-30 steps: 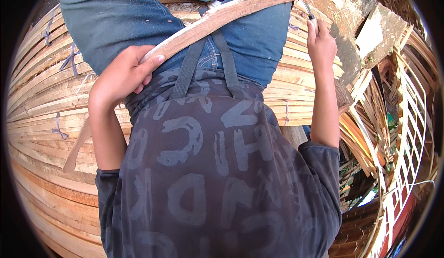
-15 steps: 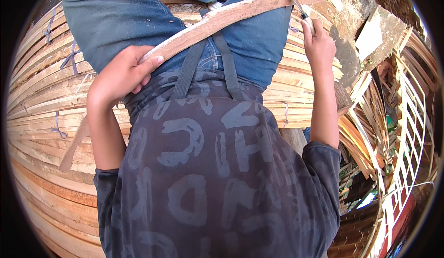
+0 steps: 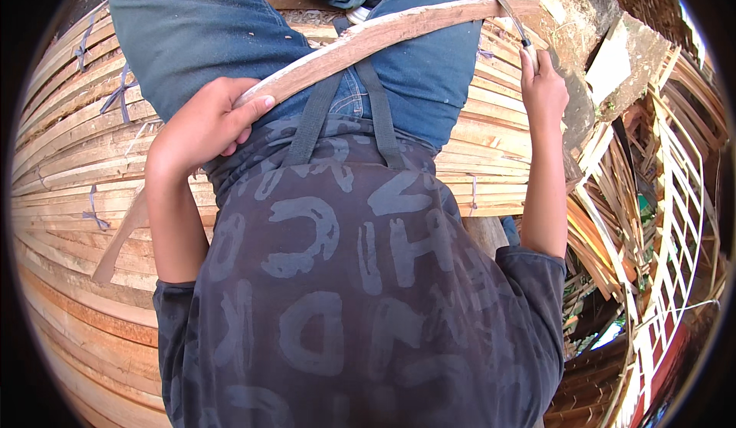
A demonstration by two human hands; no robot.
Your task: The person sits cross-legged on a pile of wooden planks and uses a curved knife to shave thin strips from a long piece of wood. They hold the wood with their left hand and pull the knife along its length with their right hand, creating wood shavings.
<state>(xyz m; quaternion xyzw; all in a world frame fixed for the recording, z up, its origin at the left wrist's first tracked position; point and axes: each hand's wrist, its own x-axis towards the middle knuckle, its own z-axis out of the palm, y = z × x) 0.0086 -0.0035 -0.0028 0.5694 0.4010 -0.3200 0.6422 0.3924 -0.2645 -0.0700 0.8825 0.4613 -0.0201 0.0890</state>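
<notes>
The left hand grips the near end of a curved wooden strip, with the thumb pressed along its face and the other fingers bent underneath. The right hand is closed around the pale handle of a knife, beside the right end of the strip. The thin, curved blade crosses this end; whether its edge touches the wood, I cannot tell.

On the body side of the strip is the dark shirt of the person, printed with grey marks. Two grey straps come from the waist, and their upper parts pass under the strip. The strip itself lies slanting above the lap, across both legs of the blue jeans, and its right end reaches out past the right leg.

Below the strip and the legs, and widely to the left of them, many light wooden slats lie side by side. Left of the strip, some of these carry purple ties. To the right of the strip, past the knife, there is a grey stone block. Farther from the strip, nearer to the right rim, a pale lattice stands beside loose thin pieces of wood.
</notes>
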